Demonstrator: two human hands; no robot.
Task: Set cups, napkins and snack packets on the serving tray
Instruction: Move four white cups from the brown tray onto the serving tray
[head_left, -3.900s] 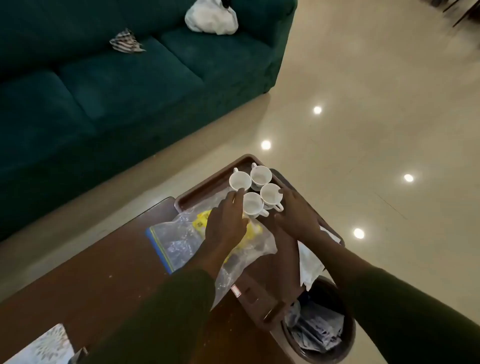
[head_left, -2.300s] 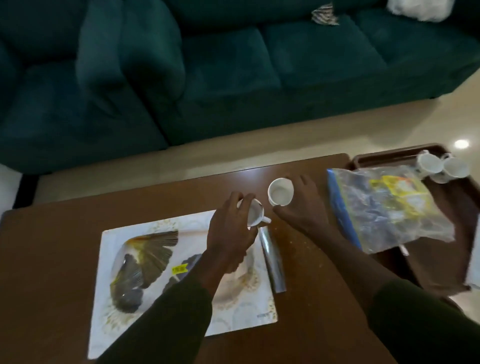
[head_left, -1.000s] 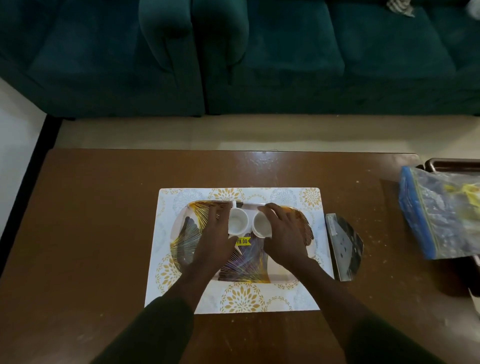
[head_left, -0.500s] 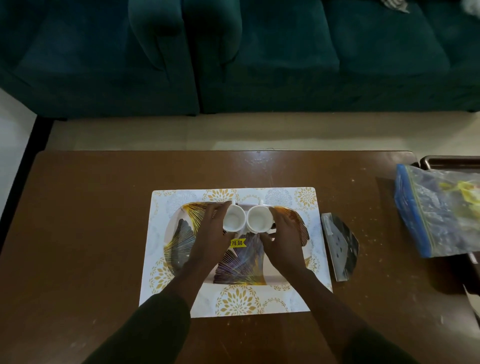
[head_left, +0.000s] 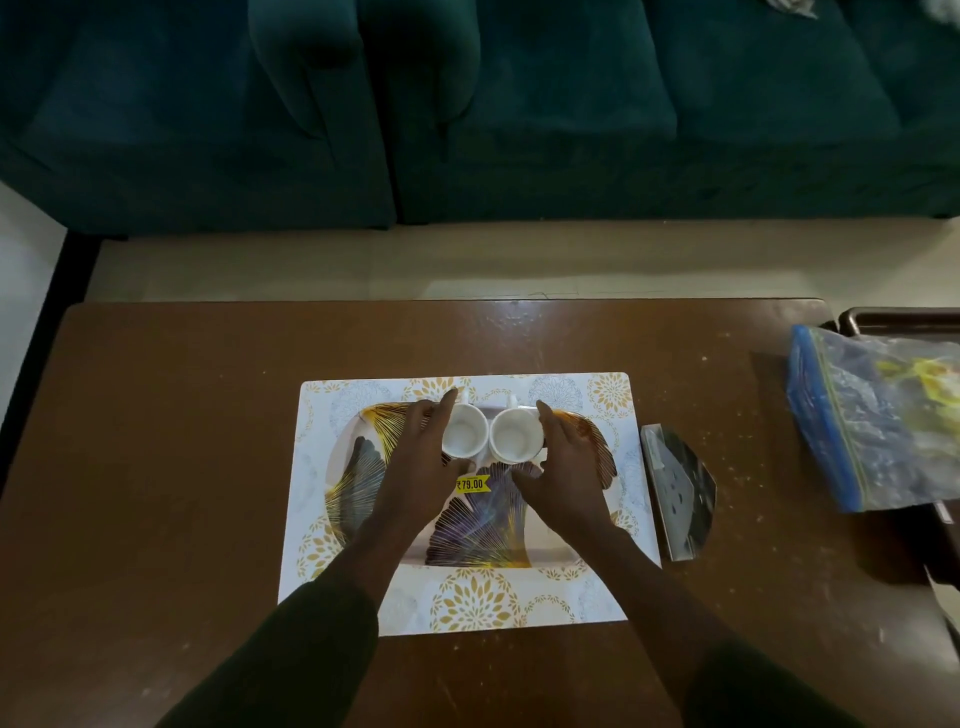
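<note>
2 white cups stand side by side at the far edge of the serving tray (head_left: 358, 499), rims touching or nearly so: the left cup (head_left: 464, 432) and the right cup (head_left: 516, 435), both upright and empty. The tray, printed with gold and purple leaf shapes and carrying a yellow price sticker (head_left: 471, 484), lies on a white placemat (head_left: 467, 603) with gold flower prints, near the middle of the brown desk (head_left: 156, 467). The left hand (head_left: 415, 462) rests against the outer left side of the left cup, fingers loosely spread and lying along its wall; the right hand (head_left: 563, 473) mirrors it on the outer right side of the right cup, fingers also loosely spread, thumb low on the tray. Whether either hand actually presses its cup cannot be told. Just beside the placemat's right edge lies a dark silvery packet (head_left: 675, 493). Further right, well apart from the tray, a clear zip bag (head_left: 872, 415) with a blue strip and yellow contents lies partly on a dark brown tray (head_left: 893, 314) at the desk's end. A teal sofa (head_left: 467, 104) stands beyond the desk.
</note>
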